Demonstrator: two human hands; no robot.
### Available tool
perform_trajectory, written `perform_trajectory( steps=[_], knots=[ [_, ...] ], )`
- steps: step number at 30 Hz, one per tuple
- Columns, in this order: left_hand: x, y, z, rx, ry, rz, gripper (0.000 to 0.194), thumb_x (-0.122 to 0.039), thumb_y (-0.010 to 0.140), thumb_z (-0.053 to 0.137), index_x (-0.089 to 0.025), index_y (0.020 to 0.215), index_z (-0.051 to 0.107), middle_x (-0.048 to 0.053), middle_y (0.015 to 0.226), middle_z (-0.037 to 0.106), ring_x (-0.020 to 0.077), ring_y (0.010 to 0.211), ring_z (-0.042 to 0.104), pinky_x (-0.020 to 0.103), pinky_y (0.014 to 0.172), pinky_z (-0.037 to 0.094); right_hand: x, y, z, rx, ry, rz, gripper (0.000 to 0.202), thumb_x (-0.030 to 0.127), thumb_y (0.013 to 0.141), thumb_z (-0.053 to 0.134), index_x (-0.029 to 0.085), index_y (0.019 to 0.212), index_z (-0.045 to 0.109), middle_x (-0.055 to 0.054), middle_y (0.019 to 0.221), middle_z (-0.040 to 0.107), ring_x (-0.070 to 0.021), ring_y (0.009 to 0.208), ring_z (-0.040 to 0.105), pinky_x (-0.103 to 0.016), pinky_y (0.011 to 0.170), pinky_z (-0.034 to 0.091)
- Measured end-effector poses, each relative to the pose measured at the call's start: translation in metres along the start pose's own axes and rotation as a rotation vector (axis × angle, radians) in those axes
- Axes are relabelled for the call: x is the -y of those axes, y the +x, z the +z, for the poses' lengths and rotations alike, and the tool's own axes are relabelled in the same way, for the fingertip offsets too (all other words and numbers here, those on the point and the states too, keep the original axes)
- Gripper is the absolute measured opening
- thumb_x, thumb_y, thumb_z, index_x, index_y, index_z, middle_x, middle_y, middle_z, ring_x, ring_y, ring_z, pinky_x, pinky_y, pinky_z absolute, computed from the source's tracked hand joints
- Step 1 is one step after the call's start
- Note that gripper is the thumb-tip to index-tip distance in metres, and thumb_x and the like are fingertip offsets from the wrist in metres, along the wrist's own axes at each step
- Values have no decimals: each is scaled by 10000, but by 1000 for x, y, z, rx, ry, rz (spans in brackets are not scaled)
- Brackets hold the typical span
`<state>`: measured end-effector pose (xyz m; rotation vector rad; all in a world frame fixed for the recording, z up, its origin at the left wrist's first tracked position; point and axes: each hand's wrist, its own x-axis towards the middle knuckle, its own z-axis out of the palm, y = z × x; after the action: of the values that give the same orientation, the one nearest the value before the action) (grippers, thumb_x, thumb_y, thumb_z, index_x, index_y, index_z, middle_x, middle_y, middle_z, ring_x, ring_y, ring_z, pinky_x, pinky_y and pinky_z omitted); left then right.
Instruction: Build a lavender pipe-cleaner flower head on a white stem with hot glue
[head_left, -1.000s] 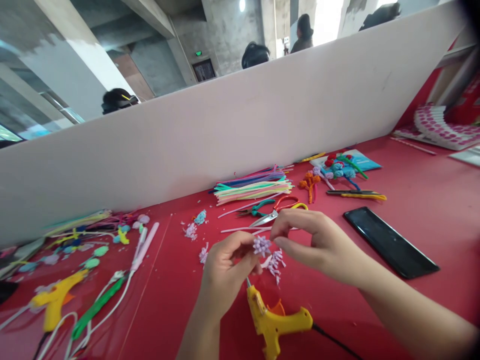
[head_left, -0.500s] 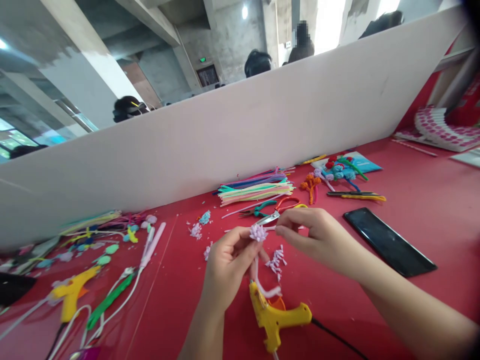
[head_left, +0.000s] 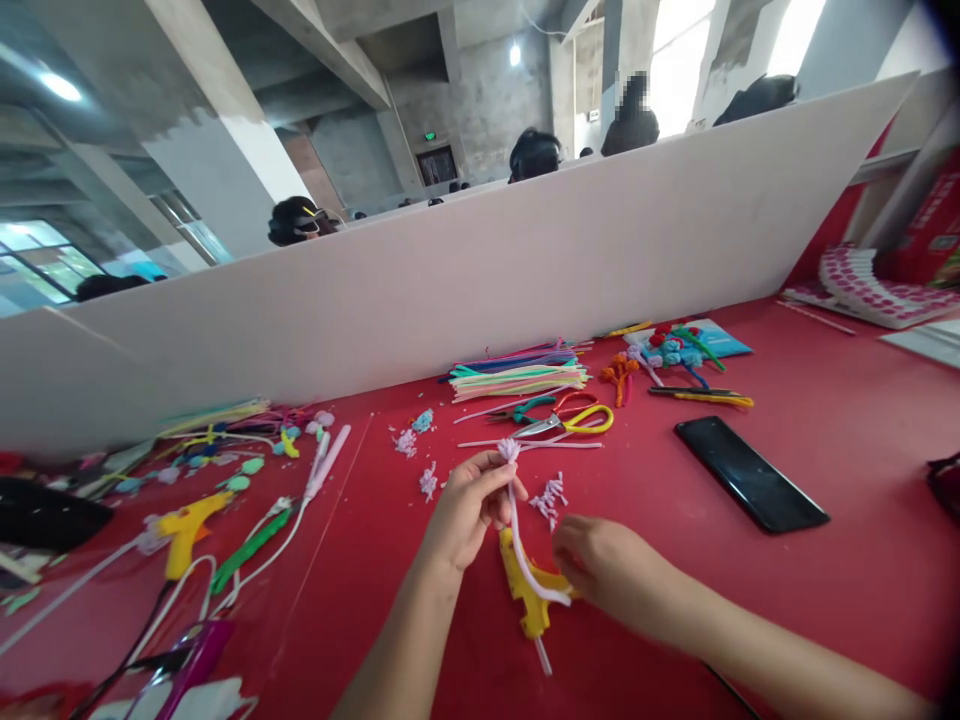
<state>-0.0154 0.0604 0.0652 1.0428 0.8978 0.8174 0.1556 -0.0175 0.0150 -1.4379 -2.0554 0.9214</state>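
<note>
Now that the right hand [head_left: 607,570] has dropped beside the yellow plastic glue gun [head_left: 532,615] — fingers curled, hold indeterminable — the left hand [head_left: 472,505] alone supports the lilac pipe-cleaner flower [head_left: 510,450], tightly pinched, short of the red surface [head_left: 855,430]'s far edge.

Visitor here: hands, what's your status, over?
Left hand: pinching lilac pipe-cleaner flower. Right hand: blurred, hold unclear. Yellow glue gun between hands, partly behind stem.

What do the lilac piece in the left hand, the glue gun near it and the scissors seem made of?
Lilac piece: apparently matte, fuzzy fibre, from its soft outline; the inside is hidden.
Glue gun: likely smooth plastic, given its yellow moulded body.
Scissors: silvery blades suggest metal; red-and-yellow loops, probably plastic.
</note>
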Motion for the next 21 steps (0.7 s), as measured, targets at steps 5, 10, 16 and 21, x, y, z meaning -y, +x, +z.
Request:
perform_trajectory(
  steps=[5, 10, 16, 21],
  knots=[
    [20, -6, 7, -53, 0, -3, 201, -310, 770, 676, -129, 793, 593, 40, 663, 688, 54, 467, 555, 131, 443, 421, 7, 8, -9, -8, 388, 49, 399, 467, 957, 298, 177, 819, 536, -26, 750, 626, -140, 692, 607, -235, 645, 468],
    [27, -13, 13, -139, 77, 96, 213, -336, 787, 657, -136, 767, 587, 51, 676, 695, 84, 506, 581, 173, 491, 448, 12, 12, 10, 61, 647, 163, 392, 543, 895, 374, 179, 837, 508, -3, 578, 613, -136, 469, 591, -236, 479, 459],
    [31, -13, 4, -316, 244, 270, 181, -309, 782, 663, -174, 748, 547, 21, 686, 704, 97, 555, 586, 174, 498, 408, 2, 1, 30, 220, 840, 223, 455, 526, 884, 346, 160, 1145, 418, -9, 563, 651, -157, 397, 597, -253, 429, 476],
    [34, -12, 9, -300, 352, 277, 182, -334, 784, 640, -195, 748, 527, -1, 589, 664, 114, 487, 529, 201, 466, 381, 4, -2, 10, 98, 774, 146, 381, 535, 841, 527, 161, 797, 581, -14, 625, 637, -146, 577, 604, -266, 609, 473]
  ],
)
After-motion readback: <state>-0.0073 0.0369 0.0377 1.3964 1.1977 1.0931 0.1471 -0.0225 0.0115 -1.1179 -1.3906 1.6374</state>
